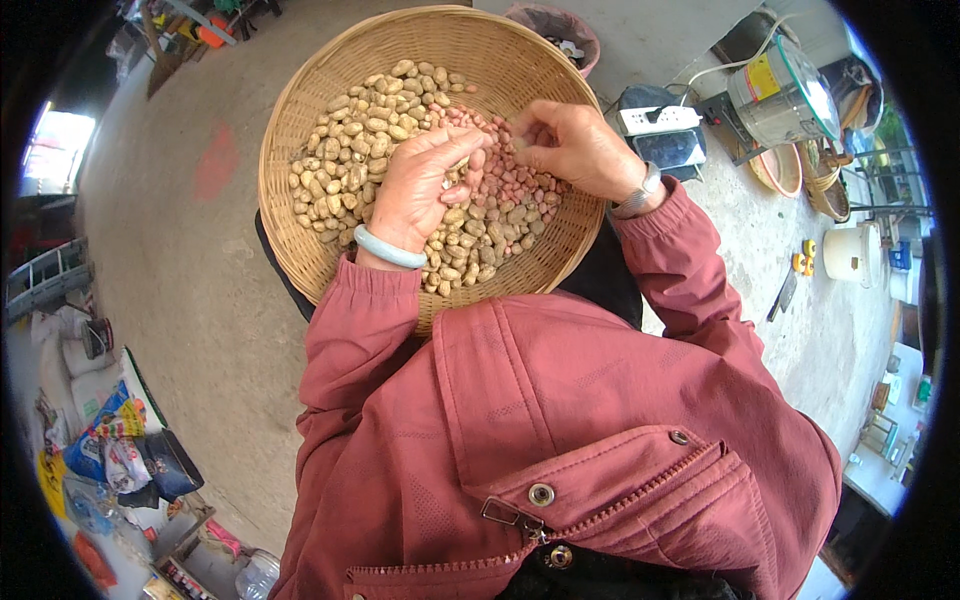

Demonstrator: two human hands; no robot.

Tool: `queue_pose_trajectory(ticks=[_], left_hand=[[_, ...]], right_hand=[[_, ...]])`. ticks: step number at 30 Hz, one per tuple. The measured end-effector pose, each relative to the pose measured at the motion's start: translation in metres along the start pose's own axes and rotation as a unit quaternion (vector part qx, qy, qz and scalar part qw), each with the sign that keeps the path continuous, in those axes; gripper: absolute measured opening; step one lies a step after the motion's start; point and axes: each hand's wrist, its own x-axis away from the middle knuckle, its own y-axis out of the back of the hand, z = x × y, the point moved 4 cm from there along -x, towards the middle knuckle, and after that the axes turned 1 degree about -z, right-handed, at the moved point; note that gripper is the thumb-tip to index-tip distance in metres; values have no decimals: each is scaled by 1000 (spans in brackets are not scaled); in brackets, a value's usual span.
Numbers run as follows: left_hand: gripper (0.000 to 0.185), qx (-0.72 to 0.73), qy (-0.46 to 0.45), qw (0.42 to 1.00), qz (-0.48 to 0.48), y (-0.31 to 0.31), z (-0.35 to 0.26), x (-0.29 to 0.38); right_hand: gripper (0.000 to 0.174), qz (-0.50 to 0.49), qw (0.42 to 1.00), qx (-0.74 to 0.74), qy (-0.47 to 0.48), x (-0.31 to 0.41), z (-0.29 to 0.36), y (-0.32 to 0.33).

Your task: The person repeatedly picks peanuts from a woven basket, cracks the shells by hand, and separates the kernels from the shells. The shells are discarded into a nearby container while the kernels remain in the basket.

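A round woven basket (307, 97) sits on my lap, holding peanuts in the shell and shelled kernels. Unshelled peanuts (360, 142) cover its left side, and more pods (465, 247) lie at the near side. Pink-skinned peanut kernels (506, 176) are heaped towards the right. My left hand (431, 176), a pale bangle at its wrist, is over the middle with its fingers curled around peanut pods. Facing it, my right hand (574, 142) hovers above the kernels, its thumb and fingers bent together. Whatever is at the right fingertips is too small to make out.
A pink-lined bin (577, 34) stands behind the basket. To the right are a white power strip (660, 118), a metal tin (780, 90), a white bucket (851, 255) and a knife (784, 292) on the concrete floor (187, 315). Bags (112, 442) are piled at lower left.
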Motion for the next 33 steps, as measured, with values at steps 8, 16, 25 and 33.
queue_pose_trajectory(ticks=[8, 16, 25, 33], left_hand=[[16, -47, 3, 999, 7, -8, 3, 3], [20, -8, -42, 999, 31, -5, -1, 1], [18, -105, -96, 990, -15, -8, -2, 3], [16, -53, -64, 996, -23, -10, 1, 5]], right_hand=[[16, -41, 995, -45, 74, 4, 19, -7], [22, -20, 954, -289, -73, 9, 8, -12], [24, -28, 947, -308, -93, 10, 3, -15], [20, -170, 975, -31, 138, 12, 22, -16]])
